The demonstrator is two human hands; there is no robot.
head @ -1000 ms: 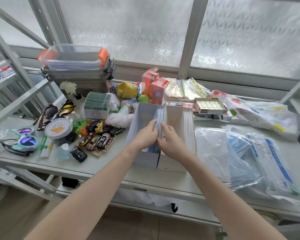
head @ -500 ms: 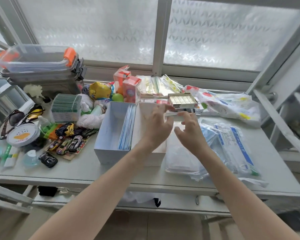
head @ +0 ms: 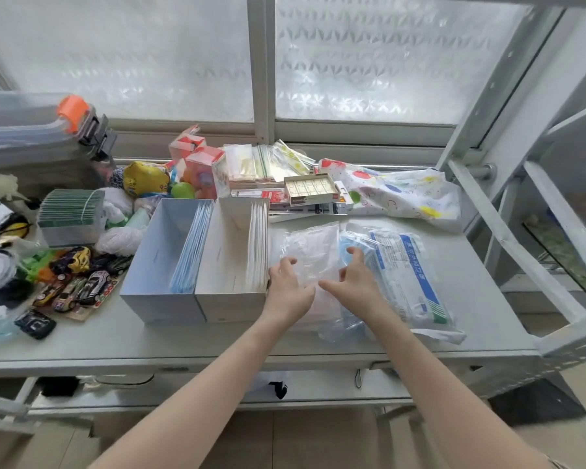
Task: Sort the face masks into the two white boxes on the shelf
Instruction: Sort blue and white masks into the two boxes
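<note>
While your two hands reach over the shelf [head: 471, 299], count what lies round them: two white boxes stand side by side just left of your left hand [head: 286, 288], the far box [head: 163, 258] holding one upright row of blue masks [head: 192, 250] against its right wall, the near box [head: 232, 265] holding one row of white masks [head: 257, 247] against its right wall. Under and ahead of your hands lie two clear bags, a pale bag [head: 310, 247] below both hands and a printed bag [head: 408, 275] with blue masks inside it just to the right of your right hand [head: 354, 282]. Both forearms stretch forward, nearly parallel, palms down. Your left hand has its fingers loosely curled, tips at the pale bag beside the near box's right wall; whether they press it you cannot tell. Your right hand is spread, thumb pointing toward the left hand, fingers bent above the seam between the two bags. Neither hand pinches a mask. Far left of your hands sit several toy cars [head: 78, 282].
</note>
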